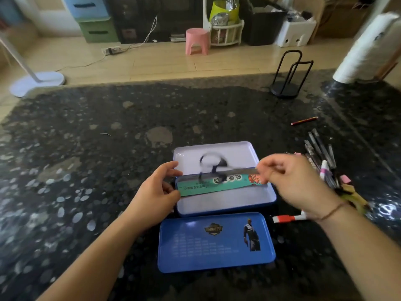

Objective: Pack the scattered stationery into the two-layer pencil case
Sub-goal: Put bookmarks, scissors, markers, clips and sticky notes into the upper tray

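Note:
The blue tin pencil case (227,205) lies open at the middle of the dark table, its lid (217,153) tipped back. A green printed ruler (208,185) slants across the case's white inside. My left hand (158,194) holds the case's left end and the ruler's left tip. My right hand (293,181) pinches the right end of a blurred grey strip with dark loops (217,169) over the case. The blue inner tray (217,242), with a printed figure, lies in front of the case.
Several pens (321,151), an eraser (346,179) and yellow items are heaped at the right. A red pencil (304,121) lies farther back. A red-and-white marker (288,218) sits under my right wrist. A black wire stand (286,83) and white roll (368,48) stand at the back right.

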`<state>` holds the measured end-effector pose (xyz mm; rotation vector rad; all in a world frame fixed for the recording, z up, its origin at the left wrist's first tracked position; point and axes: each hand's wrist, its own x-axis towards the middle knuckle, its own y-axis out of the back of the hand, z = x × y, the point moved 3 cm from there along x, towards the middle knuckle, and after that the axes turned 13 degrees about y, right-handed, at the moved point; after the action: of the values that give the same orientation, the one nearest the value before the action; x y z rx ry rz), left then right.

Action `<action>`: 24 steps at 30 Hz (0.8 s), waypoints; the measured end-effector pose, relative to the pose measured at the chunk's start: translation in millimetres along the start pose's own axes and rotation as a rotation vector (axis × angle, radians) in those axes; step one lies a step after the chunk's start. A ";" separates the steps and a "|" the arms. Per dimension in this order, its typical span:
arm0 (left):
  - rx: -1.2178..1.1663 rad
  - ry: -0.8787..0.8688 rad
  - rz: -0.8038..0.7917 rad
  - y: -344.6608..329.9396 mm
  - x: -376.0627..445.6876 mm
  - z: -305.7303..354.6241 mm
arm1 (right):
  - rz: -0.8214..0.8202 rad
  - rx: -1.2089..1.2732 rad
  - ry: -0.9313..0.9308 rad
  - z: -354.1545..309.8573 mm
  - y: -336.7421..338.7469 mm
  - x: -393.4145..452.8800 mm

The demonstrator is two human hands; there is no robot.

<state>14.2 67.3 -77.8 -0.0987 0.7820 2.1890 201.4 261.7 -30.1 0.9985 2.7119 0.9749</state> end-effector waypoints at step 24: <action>0.513 -0.266 -0.031 -16.3 -11.2 -1.2 | -0.334 -0.665 0.400 -1.6 -56.7 -12.0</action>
<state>33.2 67.2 -83.5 0.4248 1.1452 1.8570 179.0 220.5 -64.2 0.2391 2.3762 1.9580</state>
